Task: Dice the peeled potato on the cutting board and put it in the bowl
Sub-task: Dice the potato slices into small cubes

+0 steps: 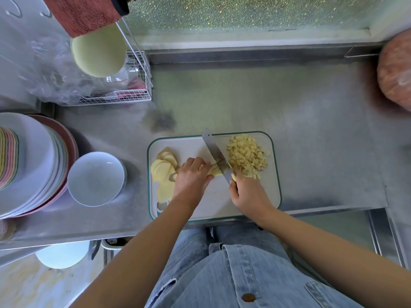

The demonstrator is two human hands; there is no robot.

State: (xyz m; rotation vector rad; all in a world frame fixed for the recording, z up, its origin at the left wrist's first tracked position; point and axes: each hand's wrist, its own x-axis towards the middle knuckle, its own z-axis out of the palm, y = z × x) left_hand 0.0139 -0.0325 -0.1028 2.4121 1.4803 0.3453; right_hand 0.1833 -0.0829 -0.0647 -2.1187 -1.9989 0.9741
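Note:
A white cutting board (255,196) with a green rim lies on the steel counter. Potato slices (163,168) are fanned out on its left side, and a heap of diced potato (246,155) sits at its right. My left hand (191,176) holds down a few potato strips (214,171) with curled fingers in the board's middle. My right hand (246,193) grips the handle of a knife (214,152), whose blade is down on the strips right beside my left fingertips. An empty white bowl (96,178) stands left of the board.
A stack of plates (29,165) sits at the far left beside the bowl. A white wire rack (133,85) with a pale green bowl and plastic wrap stands at the back left. A round pinkish object (395,70) is at the far right. The counter edge runs just below the board.

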